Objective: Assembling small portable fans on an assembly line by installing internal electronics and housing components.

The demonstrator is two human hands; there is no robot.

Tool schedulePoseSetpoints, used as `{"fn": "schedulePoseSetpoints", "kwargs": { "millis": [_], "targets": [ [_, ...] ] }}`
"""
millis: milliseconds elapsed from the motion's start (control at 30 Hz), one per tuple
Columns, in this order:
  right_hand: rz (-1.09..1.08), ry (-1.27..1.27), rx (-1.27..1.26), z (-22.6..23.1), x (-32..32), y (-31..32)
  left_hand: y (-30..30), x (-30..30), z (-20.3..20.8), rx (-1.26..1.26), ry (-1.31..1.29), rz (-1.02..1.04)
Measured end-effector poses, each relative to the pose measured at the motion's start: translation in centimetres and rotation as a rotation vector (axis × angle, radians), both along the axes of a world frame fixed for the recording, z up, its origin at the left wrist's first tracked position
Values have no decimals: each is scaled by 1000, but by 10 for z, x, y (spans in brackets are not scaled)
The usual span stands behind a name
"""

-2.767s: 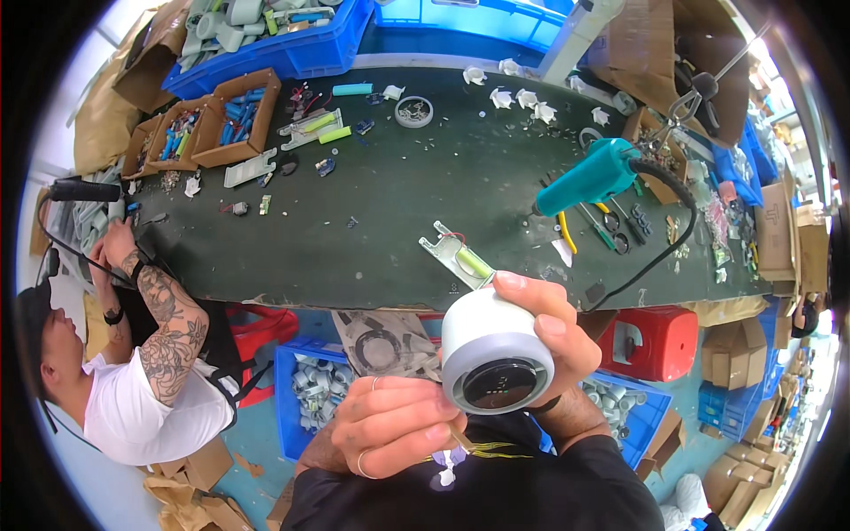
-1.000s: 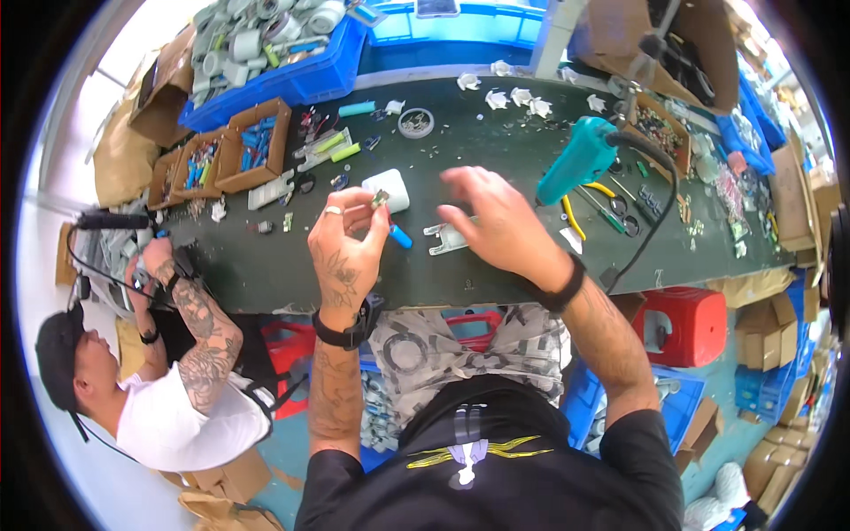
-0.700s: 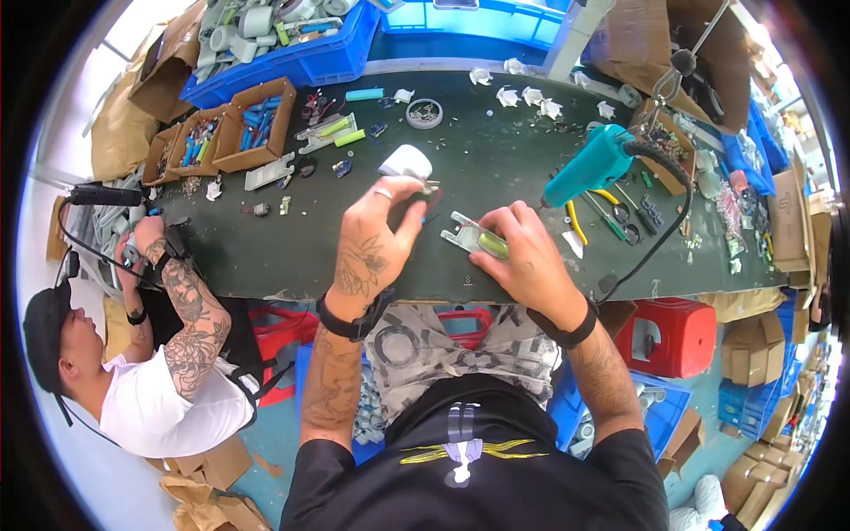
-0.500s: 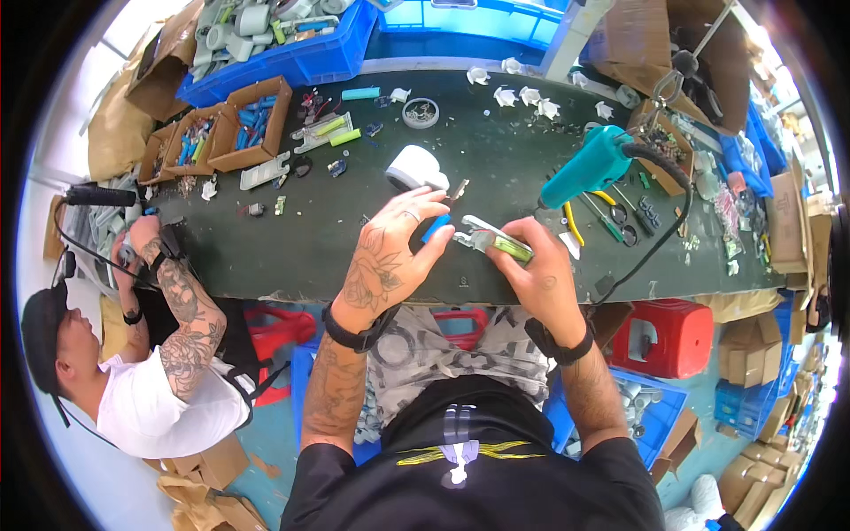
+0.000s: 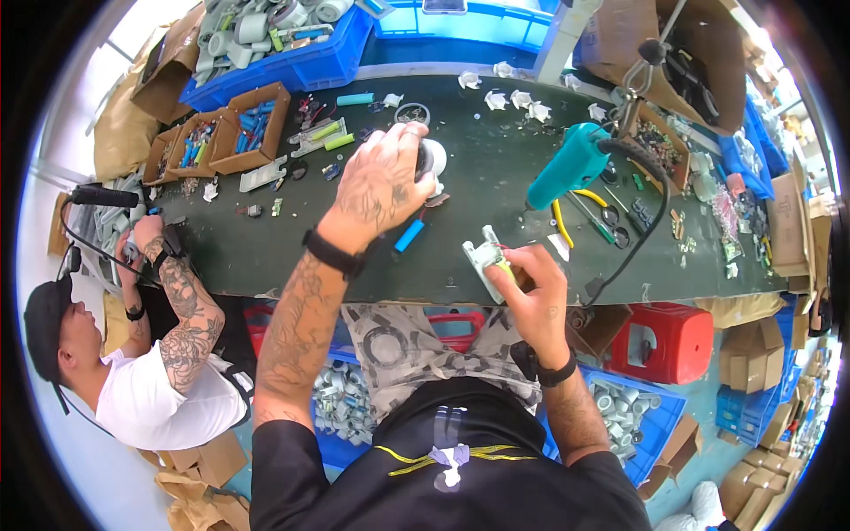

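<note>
My left hand (image 5: 381,181) reaches over the bench with its fingers curled round a white, rounded plastic housing (image 5: 438,162), whose dark opening shows beside the thumb. Closer to me, my right hand (image 5: 537,292) pinches a light grey plastic frame (image 5: 483,258); part of a yellow-green battery cell and a bit of red wire show at the fingers. Between the two hands a blue battery cell (image 5: 409,236) lies on the dark green bench top, with a small metal strip near its upper end. Right of it hangs a teal electric screwdriver (image 5: 568,166), tip downward.
Yellow-handled pliers (image 5: 561,223) and a green-handled screwdriver (image 5: 602,228) lie at the right. Small cardboard boxes (image 5: 252,159) of cells stand left, under a blue crate (image 5: 283,62) of grey parts. White plastic pieces (image 5: 522,99) lie far back. A co-worker (image 5: 168,372) sits at left.
My left hand has left the blue cell on the bench and moved up and forward onto the white housing. My right hand has come slightly nearer, and the grey frame is turned more upright.
</note>
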State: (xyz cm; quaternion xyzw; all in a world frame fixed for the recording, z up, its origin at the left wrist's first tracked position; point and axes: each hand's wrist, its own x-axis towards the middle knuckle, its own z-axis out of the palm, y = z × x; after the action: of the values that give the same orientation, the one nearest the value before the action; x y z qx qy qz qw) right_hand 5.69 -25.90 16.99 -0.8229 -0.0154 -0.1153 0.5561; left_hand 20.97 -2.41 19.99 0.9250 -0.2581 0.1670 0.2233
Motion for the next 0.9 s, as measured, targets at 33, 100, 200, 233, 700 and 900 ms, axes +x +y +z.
{"fn": "schedulePoseSetpoints", "kwargs": {
  "millis": [33, 100, 200, 233, 700, 900],
  "targets": [
    [3, -7, 12, 1, 0, 0, -5, 8, 5, 74, 6, -38],
    [-12, -12, 33, 2, -1, -3, -16, 15, 13, 150, 91, -56],
    [-33, 12, 26, -4, -9, -8, -31, -3, 29, -61, -178, -67],
    [-77, 74, 134, -8, -14, -12, -40, -23, 40, -276, 68, -41],
    [254, -14, -84, -13, -47, 7, -35, -185, -23, -926, 998, -58],
    [246, 144, 78, -5, -71, -3, -27, -177, -18, -830, 859, -8]
  ]
}}
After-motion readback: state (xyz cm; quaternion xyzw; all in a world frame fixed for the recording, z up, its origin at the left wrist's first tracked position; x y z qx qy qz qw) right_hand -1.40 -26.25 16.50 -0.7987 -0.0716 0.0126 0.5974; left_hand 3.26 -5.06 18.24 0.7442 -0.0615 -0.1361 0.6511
